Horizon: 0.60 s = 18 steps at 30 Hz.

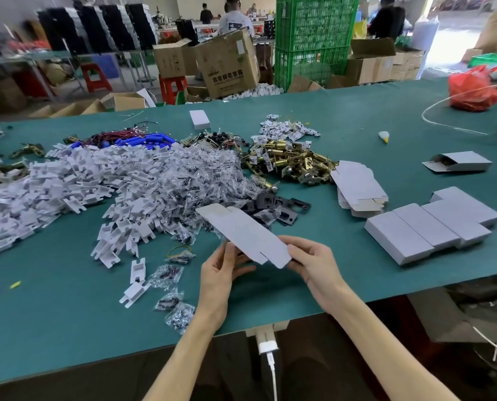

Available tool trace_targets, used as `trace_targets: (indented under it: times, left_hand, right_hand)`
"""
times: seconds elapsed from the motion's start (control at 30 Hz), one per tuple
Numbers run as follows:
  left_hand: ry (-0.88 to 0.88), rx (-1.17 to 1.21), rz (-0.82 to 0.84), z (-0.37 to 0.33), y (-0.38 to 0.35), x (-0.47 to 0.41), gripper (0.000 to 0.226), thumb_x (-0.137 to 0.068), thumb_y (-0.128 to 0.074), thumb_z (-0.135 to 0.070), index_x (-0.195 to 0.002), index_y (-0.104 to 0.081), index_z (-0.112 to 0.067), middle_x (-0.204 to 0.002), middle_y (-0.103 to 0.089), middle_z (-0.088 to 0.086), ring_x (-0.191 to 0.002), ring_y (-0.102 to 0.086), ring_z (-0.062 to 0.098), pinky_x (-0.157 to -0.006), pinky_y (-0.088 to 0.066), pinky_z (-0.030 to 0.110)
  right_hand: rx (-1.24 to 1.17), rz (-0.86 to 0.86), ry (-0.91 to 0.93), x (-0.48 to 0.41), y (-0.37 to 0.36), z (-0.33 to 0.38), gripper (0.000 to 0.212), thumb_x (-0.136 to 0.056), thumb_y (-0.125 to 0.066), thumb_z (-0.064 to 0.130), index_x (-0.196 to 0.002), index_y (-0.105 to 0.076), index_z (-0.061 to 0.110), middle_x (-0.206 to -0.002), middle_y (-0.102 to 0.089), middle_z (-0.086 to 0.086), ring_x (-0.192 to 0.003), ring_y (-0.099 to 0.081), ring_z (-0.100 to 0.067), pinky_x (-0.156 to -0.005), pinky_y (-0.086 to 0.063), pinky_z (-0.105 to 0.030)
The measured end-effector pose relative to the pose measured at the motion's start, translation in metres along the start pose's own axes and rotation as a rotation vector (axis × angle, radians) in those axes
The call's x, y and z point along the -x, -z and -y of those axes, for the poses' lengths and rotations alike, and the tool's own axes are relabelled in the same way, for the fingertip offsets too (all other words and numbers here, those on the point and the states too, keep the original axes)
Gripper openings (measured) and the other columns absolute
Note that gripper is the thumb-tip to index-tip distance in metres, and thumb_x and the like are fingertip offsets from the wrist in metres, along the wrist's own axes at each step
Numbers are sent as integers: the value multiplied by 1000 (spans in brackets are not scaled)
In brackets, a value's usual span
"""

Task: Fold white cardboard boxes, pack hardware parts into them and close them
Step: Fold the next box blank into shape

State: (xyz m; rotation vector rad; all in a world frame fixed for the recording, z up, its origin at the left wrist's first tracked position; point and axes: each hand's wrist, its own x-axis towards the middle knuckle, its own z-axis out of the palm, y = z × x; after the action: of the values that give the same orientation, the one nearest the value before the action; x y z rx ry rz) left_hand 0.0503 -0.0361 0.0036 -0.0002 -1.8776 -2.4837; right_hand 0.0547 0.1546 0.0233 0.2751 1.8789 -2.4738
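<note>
1. My right hand (313,264) pinches the near end of a flat box blank (247,233), thumb on top and fingers underneath.
2. My left hand (221,273) holds the same blank at its near left edge, thumb against the edge and fingers reaching beneath it.
3. The blank is white, unfolded and raised above the counter (67,314). It slants away from me toward the far left, over the middle of the green surface.
4. Just beyond its far end lie black metal plates (282,206), partly under the edge of a heap of small clear bags (189,175) with dark parts inside.
5. A few of these bags and some loose white plastic pieces lie scattered to the left of my left hand.
6. Left of the bags spreads a large pile of white plastic pieces (82,180).
7. Behind the black plates sits a heap of brass latches (293,160).
8. Right of the latches, a stack of flat blanks (357,186) rests on the counter.
9. Further right, closed white boxes (426,230) lie side by side, touching.
10. Beyond them, well apart, lies one open box (458,163) with its flap out.
11. At the far side I see blue cylinders with red wires (143,140) and a small white box (200,119).
12. A red plastic bag (472,91) sits at the far right corner.
13. Behind the counter stand green crates (313,39) and brown cartons (227,65).
</note>
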Motion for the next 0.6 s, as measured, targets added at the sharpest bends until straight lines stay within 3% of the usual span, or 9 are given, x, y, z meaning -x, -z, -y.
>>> trace_targets:
  times: [0.13, 0.2, 0.27, 0.4, 0.5, 0.6]
  left_hand:
    - [21, 61, 52, -2, 1, -1, 55, -100, -60, -49, -131, -66, -4, -123, -74, 17, -113, -71, 34, -86, -61, 33]
    - [37, 72, 58, -2, 0, 0, 61, -98, -59, -53, -131, -65, -2, -124, -73, 17, -116, -70, 35, -88, -61, 35]
    - [42, 85, 48, -4, 0, 0, 69, -93, -63, -60, -129, -65, -1, -123, -73, 18, -116, -70, 35, -88, -60, 34]
    - [39, 123, 56, -4, 1, 0, 97, -76, -72, -77, -133, -62, 0, -124, -73, 21, -119, -69, 34, -90, -59, 33]
    - [31, 152, 44, -4, 2, 0, 102, -74, -73, -78, -133, -60, 4, -122, -73, 23, -118, -69, 37, -88, -59, 33]
    - [22, 183, 5, -4, 3, -1, 104, -74, -76, -75, -131, -57, 10, -120, -70, 29, -116, -68, 43, -85, -60, 35]
  right_hand:
    - [18, 62, -15, 6, -2, -6, 23, -100, -57, 0, -116, -73, 3, -110, -77, -11, -95, -73, -21, -74, -58, -27]
    - [63, 89, -25, 8, -2, -9, 23, -101, -57, 1, -117, -73, 3, -106, -77, -11, -77, -68, -18, -67, -55, -24]
    - [147, 115, -17, 7, -1, -10, 24, -102, -56, 3, -117, -74, 4, -93, -75, -11, -60, -53, -17, -59, -47, -23]
    - [317, 144, 39, 8, -1, -14, 25, -103, -54, 4, -111, -77, 10, -69, -64, -3, -52, -43, -14, -54, -39, -21]
    - [368, 144, 86, 12, -3, -14, 25, -104, -54, 9, -116, -76, 14, -85, -73, 1, -63, -56, -15, -65, -48, -22]
    - [382, 179, 172, 17, -4, -14, 30, -102, -58, 29, -128, -70, 20, -119, -74, 8, -108, -67, -7, -94, -50, -21]
